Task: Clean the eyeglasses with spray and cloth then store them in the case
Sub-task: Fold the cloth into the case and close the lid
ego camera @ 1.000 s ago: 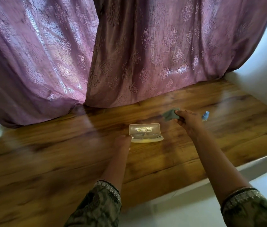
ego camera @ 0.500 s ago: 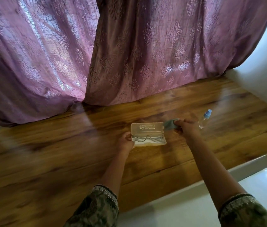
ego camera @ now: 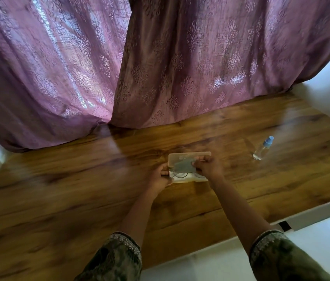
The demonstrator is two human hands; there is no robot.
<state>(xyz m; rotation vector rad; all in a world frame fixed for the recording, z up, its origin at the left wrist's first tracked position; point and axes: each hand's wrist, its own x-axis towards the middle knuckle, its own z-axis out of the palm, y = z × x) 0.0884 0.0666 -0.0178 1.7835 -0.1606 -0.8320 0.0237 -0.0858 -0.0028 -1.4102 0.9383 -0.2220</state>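
1. Finding case (ego camera: 182, 157) lying open on wooden top (ego camera: 79, 189), lid standing up at the far side, base toward the person.
2. Seeing eyeglasses (ego camera: 180, 175) lying inside the base, with only the lower lens rims showing. Not managing to tell how the temples are lying.
3. Seeing grey-blue cloth (ego camera: 183, 166) spread across the case interior, on top of the eyeglasses and covering their upper part.
4. Noting spray bottle (ego camera: 262, 149) standing upright on the top, right of the case and well apart, blue cap on. Not managing to tell the fill level through the clear body.
5. Gripping the left end of the case with left hand (ego camera: 161, 177), fingers curled round the near-left corner.
6. Pinching the right edge of the cloth with right hand (ego camera: 208, 167), fingers curled, knuckles up, hiding the right part of the case.
7. Reaching both forearms forward out of patterned sleeves (ego camera: 117, 258), converging on the case.
8. Comparing with half a second ago: then holding the cloth at the right end of the lid, outside the case; now holding it inside, over the eyeglasses. Keeping the left-hand grip at the same corner. Leaving the bottle standing right of the case as before.
9. Seeing purple curtains (ego camera: 200, 57) hanging down to the far edge of the top.
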